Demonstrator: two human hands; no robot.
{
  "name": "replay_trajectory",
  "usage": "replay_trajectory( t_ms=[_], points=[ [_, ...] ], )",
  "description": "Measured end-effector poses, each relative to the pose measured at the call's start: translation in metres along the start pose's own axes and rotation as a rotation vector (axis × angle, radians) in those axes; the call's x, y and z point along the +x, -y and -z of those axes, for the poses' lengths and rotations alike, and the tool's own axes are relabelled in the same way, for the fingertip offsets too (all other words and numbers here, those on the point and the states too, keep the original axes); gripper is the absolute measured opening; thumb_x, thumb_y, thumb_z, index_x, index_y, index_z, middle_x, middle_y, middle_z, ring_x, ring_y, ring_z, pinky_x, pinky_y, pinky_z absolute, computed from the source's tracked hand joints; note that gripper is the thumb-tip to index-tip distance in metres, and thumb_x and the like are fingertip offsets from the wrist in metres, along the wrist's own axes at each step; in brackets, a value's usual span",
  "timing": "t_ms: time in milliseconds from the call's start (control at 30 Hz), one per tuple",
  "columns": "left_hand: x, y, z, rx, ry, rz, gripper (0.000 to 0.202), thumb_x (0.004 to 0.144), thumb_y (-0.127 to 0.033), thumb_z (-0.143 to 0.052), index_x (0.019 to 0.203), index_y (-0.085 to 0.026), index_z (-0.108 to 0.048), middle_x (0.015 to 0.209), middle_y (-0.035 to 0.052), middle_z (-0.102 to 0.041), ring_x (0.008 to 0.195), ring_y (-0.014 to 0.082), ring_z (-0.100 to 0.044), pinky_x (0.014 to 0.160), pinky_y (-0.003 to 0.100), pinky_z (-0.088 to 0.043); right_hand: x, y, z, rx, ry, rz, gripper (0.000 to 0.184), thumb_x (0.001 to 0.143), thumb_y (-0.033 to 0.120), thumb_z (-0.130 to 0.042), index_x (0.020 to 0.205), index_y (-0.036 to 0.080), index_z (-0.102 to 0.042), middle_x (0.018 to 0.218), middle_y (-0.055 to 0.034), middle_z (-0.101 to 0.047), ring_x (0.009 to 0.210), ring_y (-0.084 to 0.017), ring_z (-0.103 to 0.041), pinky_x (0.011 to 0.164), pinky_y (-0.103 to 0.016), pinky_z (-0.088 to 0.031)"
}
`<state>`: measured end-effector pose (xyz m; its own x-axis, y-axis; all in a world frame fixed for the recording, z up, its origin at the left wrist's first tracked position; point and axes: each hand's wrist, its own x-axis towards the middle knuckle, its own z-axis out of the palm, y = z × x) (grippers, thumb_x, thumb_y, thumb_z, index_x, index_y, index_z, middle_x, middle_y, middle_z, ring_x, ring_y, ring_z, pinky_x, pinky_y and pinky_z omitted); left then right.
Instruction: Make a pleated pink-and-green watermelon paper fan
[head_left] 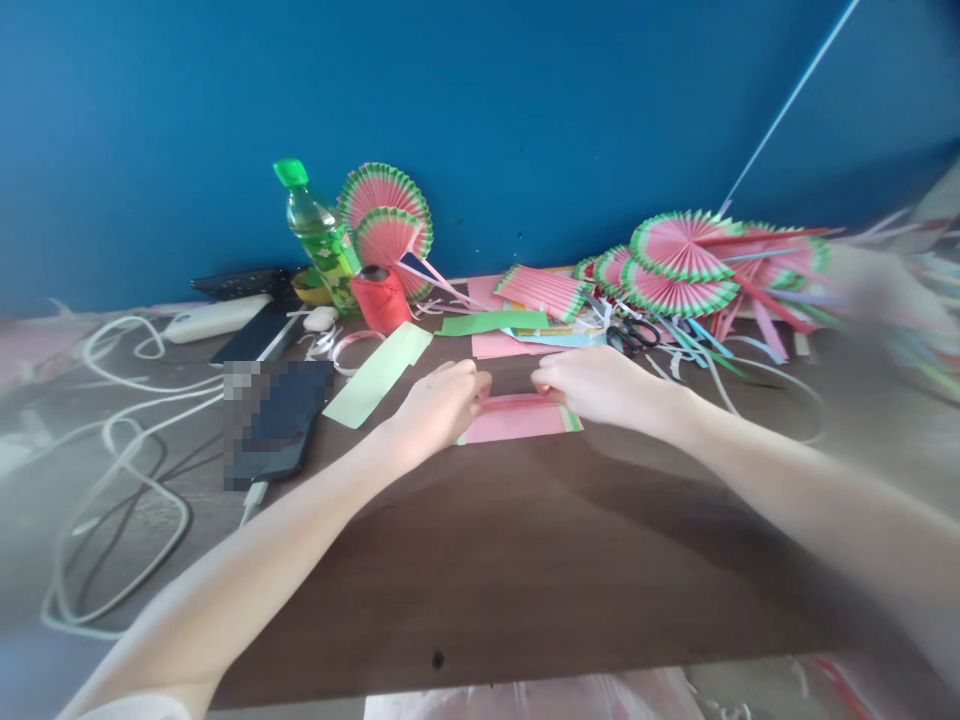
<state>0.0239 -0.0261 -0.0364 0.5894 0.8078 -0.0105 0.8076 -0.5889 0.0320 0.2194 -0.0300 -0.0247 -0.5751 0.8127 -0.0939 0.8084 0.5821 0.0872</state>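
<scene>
A pink paper strip with green edges (517, 420) lies on the brown table before me, its far side folded up. My left hand (446, 395) pinches the fold at its left end. At the right end my right hand (585, 383) grips the same paper, fingers curled. Just beyond the hands are a green paper strip (491, 322) and a flat pink sheet (510, 347). A pale green strip (379, 375) rests left of my left hand. Black-handled scissors (634, 337) lie behind my right hand.
Folded watermelon-coloured paper fans (682, 250) are heaped at the back right. Against the blue wall stand more fans (386, 215), a green-capped bottle (319, 235) and a red thread spool (381, 298). A phone (289, 420) and looping white cables (112, 440) lie at the left.
</scene>
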Motion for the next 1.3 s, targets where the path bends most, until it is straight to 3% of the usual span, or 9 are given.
replay_trajectory(
  t_ms=[133, 267, 433, 600, 800, 900, 1033, 1167, 1300],
  points=[
    [0.002, 0.011, -0.001, -0.211, 0.041, 0.013, 0.010, 0.074, -0.017, -0.050, 0.084, -0.019, -0.053, 0.083, 0.0016, -0.055, 0.073, 0.0158, -0.053, 0.062, 0.027, -0.037, 0.004, -0.017, -0.004, 0.217, 0.012, -0.020, 0.011, 0.076, 0.015, -0.050, 0.075, 0.020, -0.060, 0.084, -0.0008, -0.065, 0.075, -0.015, -0.056, 0.054, -0.024, -0.029],
    [0.001, 0.015, 0.002, -0.306, 0.080, 0.038, 0.012, 0.072, -0.024, -0.055, 0.083, -0.021, -0.053, 0.080, 0.0010, -0.055, 0.078, 0.0179, -0.052, 0.065, 0.028, -0.038, 0.005, -0.024, -0.004, 0.347, 0.013, 0.042, 0.008, 0.075, 0.020, -0.052, 0.074, 0.018, -0.059, 0.082, -0.0023, -0.063, 0.074, -0.015, -0.054, 0.060, -0.024, -0.034],
    [0.002, 0.018, 0.004, -0.403, 0.118, 0.032, 0.025, 0.070, -0.027, -0.057, 0.094, -0.022, -0.053, 0.082, 0.0006, -0.054, 0.083, 0.0177, -0.051, 0.068, 0.027, -0.040, 0.005, -0.028, -0.003, 0.514, 0.040, 0.060, 0.023, 0.079, 0.029, -0.053, 0.097, 0.018, -0.058, 0.098, -0.0058, -0.064, 0.081, -0.017, -0.057, 0.066, -0.025, -0.039],
    [0.003, 0.019, 0.003, -0.362, 0.140, -0.051, 0.018, 0.071, -0.021, -0.052, 0.088, -0.020, -0.058, 0.079, 0.0016, -0.053, 0.086, 0.0182, -0.051, 0.068, 0.026, -0.040, 0.003, -0.022, 0.002, 0.491, 0.120, 0.119, 0.022, 0.079, 0.024, -0.050, 0.096, 0.016, -0.061, 0.092, -0.0065, -0.065, 0.078, -0.017, -0.058, 0.064, -0.025, -0.040],
    [-0.001, 0.014, 0.007, -0.355, 0.079, -0.037, 0.019, 0.069, -0.012, -0.044, 0.084, -0.020, -0.051, 0.089, 0.0013, -0.055, 0.081, 0.0154, -0.052, 0.065, 0.025, -0.039, 0.003, -0.016, 0.004, 0.428, 0.037, 0.171, 0.011, 0.076, 0.017, -0.050, 0.081, 0.016, -0.060, 0.085, -0.0054, -0.062, 0.073, -0.015, -0.055, 0.062, -0.024, -0.038],
    [-0.003, 0.013, 0.010, -0.382, 0.093, -0.015, 0.021, 0.072, -0.013, -0.044, 0.090, -0.021, -0.048, 0.085, -0.0003, -0.057, 0.073, 0.0142, -0.054, 0.060, 0.025, -0.038, 0.002, -0.017, 0.002, 0.433, 0.005, 0.104, 0.013, 0.076, 0.015, -0.047, 0.084, 0.017, -0.057, 0.084, -0.0039, -0.062, 0.068, -0.014, -0.054, 0.059, -0.023, -0.036],
    [-0.003, 0.012, 0.016, -0.408, -0.005, -0.014, 0.029, 0.078, -0.021, -0.051, 0.106, -0.021, -0.047, 0.097, 0.0019, -0.060, 0.081, 0.0157, -0.057, 0.066, 0.026, -0.041, 0.002, -0.019, 0.002, 0.432, -0.077, 0.040, 0.015, 0.078, 0.014, -0.047, 0.091, 0.017, -0.054, 0.084, -0.0036, -0.063, 0.070, -0.014, -0.054, 0.059, -0.023, -0.035],
    [-0.001, 0.007, 0.024, -0.309, -0.121, -0.009, 0.016, 0.084, -0.027, -0.048, 0.092, -0.017, -0.058, 0.093, 0.0033, -0.062, 0.084, 0.0161, -0.057, 0.072, 0.027, -0.042, 0.003, -0.020, 0.003, 0.320, -0.213, 0.019, 0.017, 0.082, 0.014, -0.045, 0.094, 0.017, -0.057, 0.088, -0.0053, -0.065, 0.080, -0.018, -0.056, 0.063, -0.025, -0.034],
    [0.000, 0.003, 0.025, -0.030, -0.297, -0.076, 0.017, 0.086, -0.022, -0.044, 0.088, -0.015, -0.059, 0.088, 0.0063, -0.060, 0.088, 0.0185, -0.055, 0.078, 0.030, -0.041, 0.003, -0.018, 0.006, 0.072, -0.370, 0.018, 0.019, 0.083, 0.011, -0.042, 0.086, 0.015, -0.060, 0.087, -0.0082, -0.064, 0.085, -0.020, -0.055, 0.066, -0.028, -0.032]
  ],
)
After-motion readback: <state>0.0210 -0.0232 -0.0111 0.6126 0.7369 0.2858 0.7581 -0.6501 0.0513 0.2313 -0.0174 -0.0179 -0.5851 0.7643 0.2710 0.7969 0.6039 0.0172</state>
